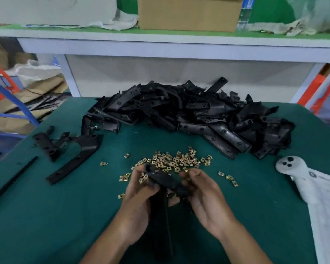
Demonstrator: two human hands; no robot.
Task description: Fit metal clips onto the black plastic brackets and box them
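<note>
We hold one black bracket (pixel 166 182) in both hands, above the counter (pixel 65 216).
Left hand (pixel 139 189) & right hand (pixel 202 191): each grip curled round it (blurred). Clip pile (pixel 176 161) just beyond the grip; bracket heap (pixel 189 113) farther back.

We see a green-covered table (pixel 46 225) carrying a big heap of black plastic brackets (pixel 189 115) at its far side. In front of it lies a scatter of brass-coloured metal clips (pixel 175 161). To the left rest a few separate brackets (pixel 72 157) and a thin black rod (pixel 11 183) — all apart from the heap. At the right edge lies a white controller (pixel 290 164) — beside white cloth (pixel 324 216).
</note>
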